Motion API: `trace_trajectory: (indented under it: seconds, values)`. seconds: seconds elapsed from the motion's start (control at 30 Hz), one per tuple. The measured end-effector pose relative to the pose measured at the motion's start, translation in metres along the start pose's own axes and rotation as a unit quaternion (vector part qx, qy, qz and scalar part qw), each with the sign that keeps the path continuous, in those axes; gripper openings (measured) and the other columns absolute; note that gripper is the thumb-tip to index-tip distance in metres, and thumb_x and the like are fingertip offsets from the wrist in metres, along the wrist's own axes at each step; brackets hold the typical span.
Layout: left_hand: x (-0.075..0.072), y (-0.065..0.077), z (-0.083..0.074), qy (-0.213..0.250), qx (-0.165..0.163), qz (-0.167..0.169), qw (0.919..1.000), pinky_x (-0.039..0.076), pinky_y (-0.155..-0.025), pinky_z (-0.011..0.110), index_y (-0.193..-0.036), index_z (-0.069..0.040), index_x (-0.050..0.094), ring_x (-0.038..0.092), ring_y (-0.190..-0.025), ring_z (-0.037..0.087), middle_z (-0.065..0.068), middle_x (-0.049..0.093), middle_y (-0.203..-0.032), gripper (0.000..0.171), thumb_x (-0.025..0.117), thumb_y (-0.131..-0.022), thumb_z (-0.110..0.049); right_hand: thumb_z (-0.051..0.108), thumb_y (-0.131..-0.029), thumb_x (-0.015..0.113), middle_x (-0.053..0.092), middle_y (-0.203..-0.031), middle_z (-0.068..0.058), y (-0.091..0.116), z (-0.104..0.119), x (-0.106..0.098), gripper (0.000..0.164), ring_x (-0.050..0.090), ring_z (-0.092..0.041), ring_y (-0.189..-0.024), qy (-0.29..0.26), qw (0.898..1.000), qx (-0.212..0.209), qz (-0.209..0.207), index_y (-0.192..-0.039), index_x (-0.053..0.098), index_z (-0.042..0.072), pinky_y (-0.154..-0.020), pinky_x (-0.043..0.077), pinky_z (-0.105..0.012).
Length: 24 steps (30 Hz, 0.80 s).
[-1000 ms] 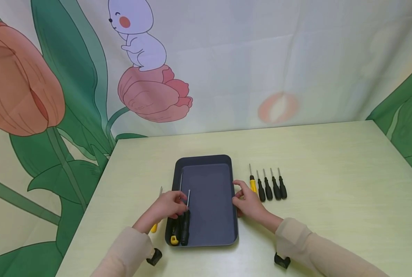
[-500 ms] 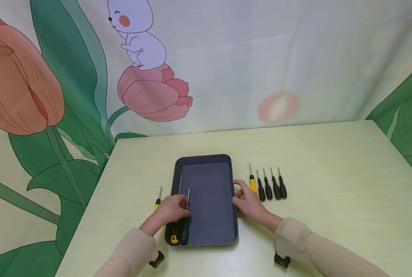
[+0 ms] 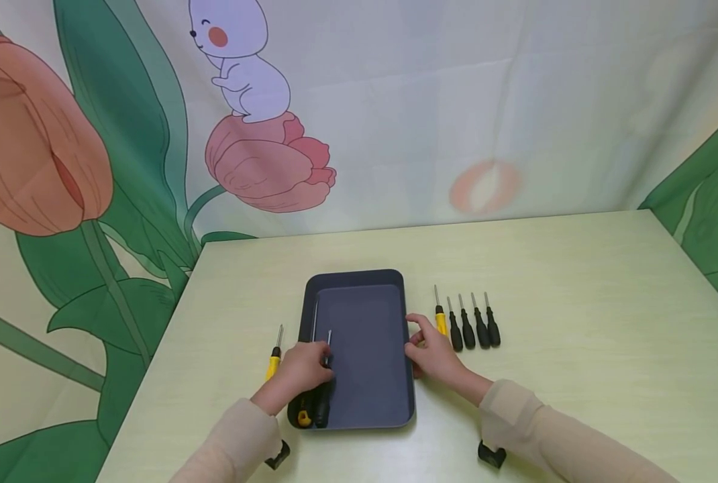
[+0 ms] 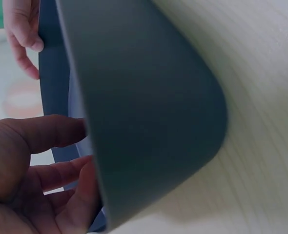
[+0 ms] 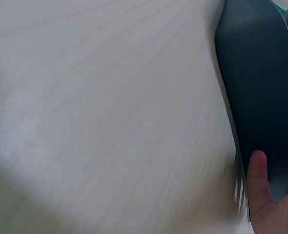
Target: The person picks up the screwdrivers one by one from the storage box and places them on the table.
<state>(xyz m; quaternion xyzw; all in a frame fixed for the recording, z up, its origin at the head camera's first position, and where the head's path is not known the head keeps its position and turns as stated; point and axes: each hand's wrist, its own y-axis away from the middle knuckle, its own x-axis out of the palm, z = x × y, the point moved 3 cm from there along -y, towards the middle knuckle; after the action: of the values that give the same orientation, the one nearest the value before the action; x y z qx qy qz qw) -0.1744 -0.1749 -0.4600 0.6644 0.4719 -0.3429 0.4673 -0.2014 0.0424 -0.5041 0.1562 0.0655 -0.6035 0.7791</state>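
Note:
A dark grey rectangular tray [image 3: 371, 355] lies on the table. Along its left side lie a black-handled screwdriver [image 3: 321, 408] and a longer one with a yellow-ended handle [image 3: 304, 418]. My left hand [image 3: 303, 367] reaches over the left rim and pinches the black-handled screwdriver around the top of its handle. In the left wrist view, the tray wall [image 4: 149, 107] hides the fingertips and the tool. At the right rim, my right hand [image 3: 436, 352] grips the tray; the right wrist view shows the thumb [image 5: 257, 178] flat against its outer wall.
Left of the tray, a yellow-handled screwdriver [image 3: 274, 362] lies partly behind the left forearm. To the right stand in a row a yellow-handled screwdriver [image 3: 440, 320] and several small black ones [image 3: 468, 333]. A printed curtain [image 3: 395, 121] hangs behind the table's back edge.
My left hand has moved slightly right and toward me, from above the screwdriver's shaft to its handle, and its fingers have closed in. The right hand and tray stay put.

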Motion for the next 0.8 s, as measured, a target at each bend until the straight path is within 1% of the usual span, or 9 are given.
trace_trajectory:
  seconds: [0.3, 0.53, 0.8]
  values:
    - [0.005, 0.001, -0.004, -0.004, -0.010, -0.003, 0.9999, 0.049, -0.059, 0.028, -0.103, -0.003, 0.059, 0.053, -0.065, 0.017, 0.009, 0.063, -0.085, 0.031, 0.067, -0.074, -0.012, 0.002, -0.078, 0.052, 0.052, -0.079, -0.010, 0.000, 0.000, 0.000, 0.053, 0.049, -0.014, -0.046, 0.000, 1.000, -0.002, 0.001, -0.128, 0.040, 0.010, -0.041, 0.045, -0.030]
    - [0.009, 0.000, -0.006, -0.008, -0.022, -0.017, 0.9996, 0.051, -0.060, 0.030, -0.104, -0.002, 0.058, 0.054, -0.066, 0.017, 0.011, 0.064, -0.087, 0.032, 0.066, -0.075, -0.010, 0.003, -0.078, 0.051, 0.052, -0.079, -0.010, 0.002, 0.002, 0.000, 0.052, 0.048, -0.016, -0.044, -0.002, 1.000, -0.001, 0.004, -0.129, 0.040, 0.011, -0.041, 0.045, -0.030]
    - [0.012, -0.001, -0.008, -0.048, -0.018, -0.035, 0.9981, 0.049, -0.056, 0.030, -0.102, -0.003, 0.057, 0.055, -0.063, 0.018, 0.012, 0.064, -0.088, 0.033, 0.067, -0.073, -0.013, 0.003, -0.078, 0.051, 0.052, -0.079, -0.010, 0.001, 0.001, 0.001, 0.053, 0.048, -0.016, -0.044, -0.002, 1.000, -0.002, 0.004, -0.129, 0.040, 0.010, -0.041, 0.045, -0.030]
